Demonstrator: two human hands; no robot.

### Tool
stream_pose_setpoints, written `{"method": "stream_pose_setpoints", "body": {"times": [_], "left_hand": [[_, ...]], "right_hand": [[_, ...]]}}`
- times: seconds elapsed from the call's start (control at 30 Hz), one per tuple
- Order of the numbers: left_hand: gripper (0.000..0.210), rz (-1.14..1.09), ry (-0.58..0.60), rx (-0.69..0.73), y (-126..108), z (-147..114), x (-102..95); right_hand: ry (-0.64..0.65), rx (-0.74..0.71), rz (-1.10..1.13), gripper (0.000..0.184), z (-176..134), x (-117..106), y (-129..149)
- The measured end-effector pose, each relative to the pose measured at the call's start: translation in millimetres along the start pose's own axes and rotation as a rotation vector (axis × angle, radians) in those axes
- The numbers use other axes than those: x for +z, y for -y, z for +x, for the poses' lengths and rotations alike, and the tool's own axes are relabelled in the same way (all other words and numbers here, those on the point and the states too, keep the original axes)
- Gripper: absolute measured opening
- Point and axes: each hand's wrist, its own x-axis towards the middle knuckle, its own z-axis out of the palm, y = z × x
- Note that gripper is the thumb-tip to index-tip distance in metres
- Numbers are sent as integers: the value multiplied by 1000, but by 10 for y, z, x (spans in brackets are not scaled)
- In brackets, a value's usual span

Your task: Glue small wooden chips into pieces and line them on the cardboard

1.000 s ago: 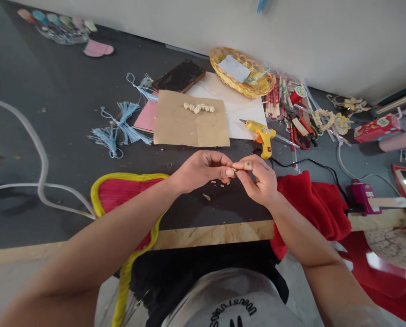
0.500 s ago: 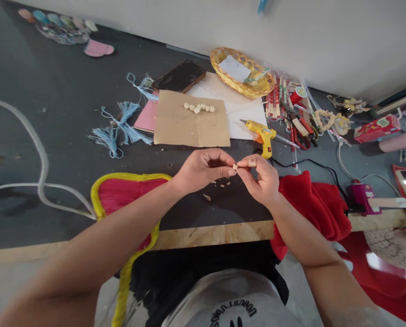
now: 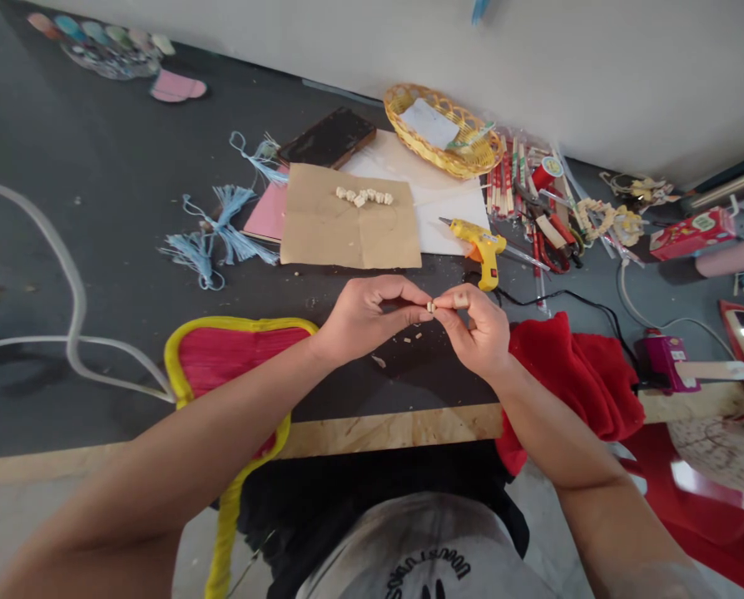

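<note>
Between the fingertips of both hands is a small cluster of pale wooden pieces (image 3: pixel 431 307), too small to make out in detail. My left hand (image 3: pixel 375 316) pinches it from the left, thumb below and index finger above. From the right, my right hand (image 3: pixel 477 326) pinches the same cluster with its fingers curled. A few loose wooden bits (image 3: pixel 409 339) lie on the dark tabletop just under the hands. Beyond them, a row of similar pale clusters (image 3: pixel 364 197) sits on a sheet of brown paper (image 3: pixel 334 237).
A yellow glue gun (image 3: pixel 484 248) lies right of the paper, its black cord running right. Behind are a wicker basket (image 3: pixel 440 158), a black phone (image 3: pixel 328 137) and wrapped sticks (image 3: pixel 503 187). Blue tassels (image 3: pixel 222 220) lie left; a red cloth (image 3: pixel 572 374) drapes over the front edge.
Both hands stay almost in place, still pinching the small cluster, with only a slight shift of the fingers. The view has moved very slightly.
</note>
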Motion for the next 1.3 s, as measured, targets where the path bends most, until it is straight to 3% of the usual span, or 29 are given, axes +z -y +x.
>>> {"method": "stream_pose_setpoints", "body": {"times": [0.17, 0.37, 0.5, 0.6, 0.87, 1.07, 1.3], "left_hand": [[16, 63, -8, 54, -14, 7, -4], [32, -189, 46, -152, -2, 19, 16], [36, -354, 111, -222, -4, 39, 6], [36, -395, 136, -259, -13, 52, -1], [40, -448, 156, -330, -27, 58, -4], [33, -402, 190, -240, -3, 41, -1], [25, -186, 24, 41, 35, -10, 49]], "right_hand": [[3, 27, 37, 5, 1, 9, 0], [-21, 32, 21, 9, -2, -23, -49], [-18, -74, 8, 13, 16, -38, -64], [20, -117, 0, 13, 28, -34, -52], [28, -57, 41, 8, 16, -26, -7], [17, -37, 62, 9, 20, -25, 8], [23, 95, 125, 8, -8, -22, 5]]}}
